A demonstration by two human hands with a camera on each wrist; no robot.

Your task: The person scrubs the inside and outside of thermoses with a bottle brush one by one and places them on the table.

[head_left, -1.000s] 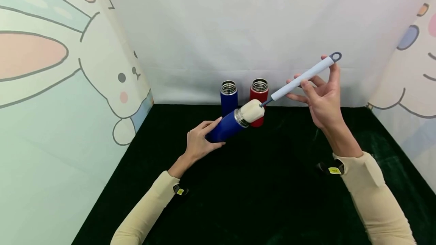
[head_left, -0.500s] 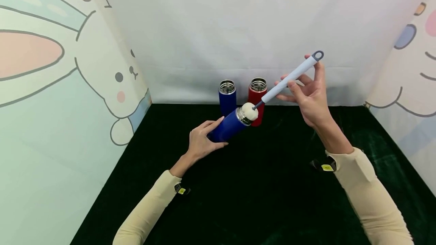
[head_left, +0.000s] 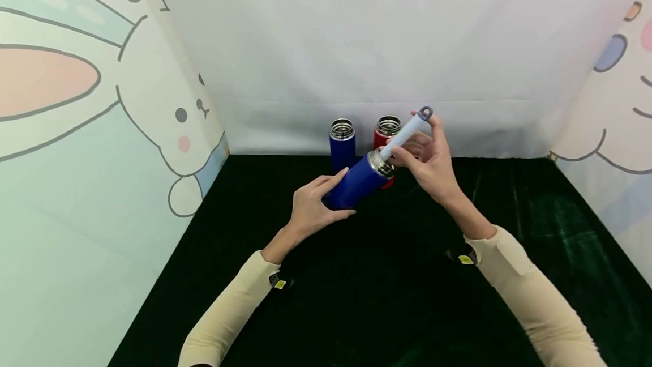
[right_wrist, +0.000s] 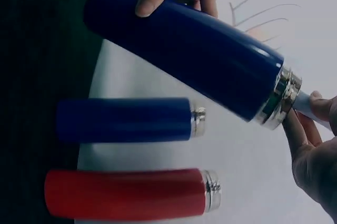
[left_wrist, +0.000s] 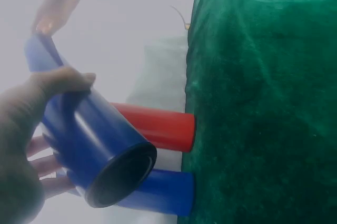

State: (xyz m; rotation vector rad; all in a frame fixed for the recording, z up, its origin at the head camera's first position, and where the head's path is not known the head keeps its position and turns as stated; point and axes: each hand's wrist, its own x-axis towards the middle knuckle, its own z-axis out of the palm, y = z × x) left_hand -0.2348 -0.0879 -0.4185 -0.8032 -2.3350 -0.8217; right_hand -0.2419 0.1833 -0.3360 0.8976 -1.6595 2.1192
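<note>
My left hand (head_left: 312, 208) grips a blue thermos bottle (head_left: 358, 184) around its body, tilted with the steel mouth up and to the right. My right hand (head_left: 430, 166) pinches the pale blue handle of a bottle brush (head_left: 404, 136), which has a dark ring at its end. The brush head is hidden inside the tilted bottle, and the handle's lower end is at the mouth. In the right wrist view the bottle (right_wrist: 195, 50) shows at full length, with the handle (right_wrist: 304, 102) entering its threaded neck.
Behind the hands stand a second blue bottle (head_left: 342, 149) and a red bottle (head_left: 381, 139), both upright and lidless, the red one partly covered. They stand on dark green cloth (head_left: 387, 287) before a white backdrop (head_left: 285, 50). Printed cartoon panels flank both sides.
The white sponge head of the brush has slid from the mouth down into the bottle. My right hand has moved left and down; my left hand and the bottle shifted slightly right.
</note>
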